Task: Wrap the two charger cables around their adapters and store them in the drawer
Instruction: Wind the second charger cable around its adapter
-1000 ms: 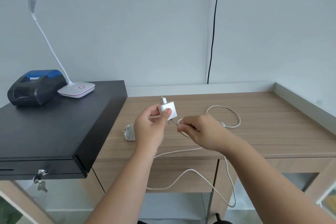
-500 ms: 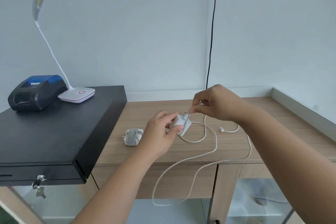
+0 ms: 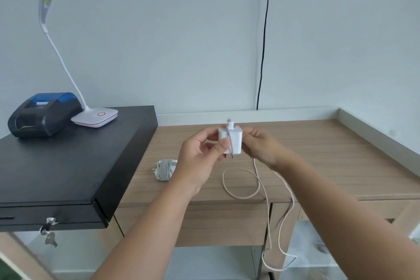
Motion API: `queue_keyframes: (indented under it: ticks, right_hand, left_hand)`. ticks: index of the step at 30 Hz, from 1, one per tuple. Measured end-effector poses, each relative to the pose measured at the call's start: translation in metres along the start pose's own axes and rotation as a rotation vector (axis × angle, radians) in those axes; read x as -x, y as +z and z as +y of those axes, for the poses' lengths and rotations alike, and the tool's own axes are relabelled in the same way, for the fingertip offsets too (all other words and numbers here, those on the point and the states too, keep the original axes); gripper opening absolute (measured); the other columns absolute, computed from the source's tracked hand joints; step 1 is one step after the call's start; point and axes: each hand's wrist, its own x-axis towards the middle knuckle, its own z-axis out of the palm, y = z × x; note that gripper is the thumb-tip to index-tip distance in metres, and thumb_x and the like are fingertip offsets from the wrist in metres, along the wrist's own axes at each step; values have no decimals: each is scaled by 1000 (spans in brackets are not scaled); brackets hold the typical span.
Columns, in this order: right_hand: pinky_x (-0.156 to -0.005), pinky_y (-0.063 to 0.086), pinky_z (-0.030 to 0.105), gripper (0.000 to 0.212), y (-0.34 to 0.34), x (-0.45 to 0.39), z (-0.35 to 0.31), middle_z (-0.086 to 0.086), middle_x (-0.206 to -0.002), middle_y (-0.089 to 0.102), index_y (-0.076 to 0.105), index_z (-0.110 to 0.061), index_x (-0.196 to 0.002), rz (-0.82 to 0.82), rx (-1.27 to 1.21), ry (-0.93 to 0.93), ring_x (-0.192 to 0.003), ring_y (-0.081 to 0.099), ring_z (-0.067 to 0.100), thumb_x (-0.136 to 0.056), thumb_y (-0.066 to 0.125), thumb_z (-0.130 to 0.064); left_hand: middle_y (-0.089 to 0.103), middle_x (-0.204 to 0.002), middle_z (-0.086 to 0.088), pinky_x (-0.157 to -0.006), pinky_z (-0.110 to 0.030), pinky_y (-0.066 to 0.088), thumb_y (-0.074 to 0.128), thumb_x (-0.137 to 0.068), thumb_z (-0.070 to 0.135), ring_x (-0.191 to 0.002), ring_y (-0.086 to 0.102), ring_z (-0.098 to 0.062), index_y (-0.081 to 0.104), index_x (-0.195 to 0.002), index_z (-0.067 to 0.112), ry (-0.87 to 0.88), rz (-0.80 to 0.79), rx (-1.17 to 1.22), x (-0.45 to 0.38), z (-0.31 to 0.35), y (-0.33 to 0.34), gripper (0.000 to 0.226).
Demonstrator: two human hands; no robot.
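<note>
Two hands' grip point(image 3: 229, 143) on adapter point(image 3: 230, 141), left point(image 3: 200, 157), right point(image 3: 261, 145); wrapped charger point(image 3: 165, 169), printer point(image 3: 43, 113) beside.

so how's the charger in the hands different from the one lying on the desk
The held charger is lifted above the desk; the other charger lies on it. The held one shows one turn of cable, the rest trailing loose off the edge; the other is fully wound. Both are white.

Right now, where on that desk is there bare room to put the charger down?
Bare wood lies along the wooden desk toward its right raised edge. The middle is crowded: wrapped charger and loose cable. The black box has bare front.
</note>
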Motion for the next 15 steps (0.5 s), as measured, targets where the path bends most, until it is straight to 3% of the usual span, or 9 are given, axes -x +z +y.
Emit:
queue_keyframes:
  ticks: [2, 4, 10, 15]
  right_hand:
    - [-46, 29, 16, 49, 11, 5, 11, -10, -47, 40, 52, -7, -68, 55, 82, 36, -43, 33, 5, -98, 38, -44]
    - [-48, 26, 23, 44, 21, 13, 19, -9, -50, 33, 41, -20, -62, 113, 183, 44, -46, 28, 8, -99, 38, -45]
    - [-64, 47, 42, 28, 32, 25, 13, 0, -63, 54, 49, -14, -84, 104, 695, -19, -63, 51, 28, -101, 37, -32]
    - [-71, 50, 38, 22, 31, 24, 7, -1, -80, 64, 54, -20, -86, 27, 844, 64, -80, 61, 31, -100, 39, -30]
  left_hand:
    - [67, -92, -7, -63, -24, 53, 71, -74, 25, -72, 63, -16, 67, -110, 7, -68, 106, 173, -7, 1, 3, 40]
    - [64, -95, -12, -65, -24, 54, 70, -79, 23, -72, 62, -15, 65, -114, 0, -105, 187, 241, -16, 1, 3, 42]
    - [66, -91, -9, -63, -21, 56, 70, -88, 14, -69, 58, -15, 69, -109, 4, -197, 359, 249, -33, -14, 0, 23]
    - [68, -80, -4, -58, -18, 55, 68, -89, 16, -66, 61, -13, 68, -91, 9, -297, 408, 320, -38, -20, 7, 7]
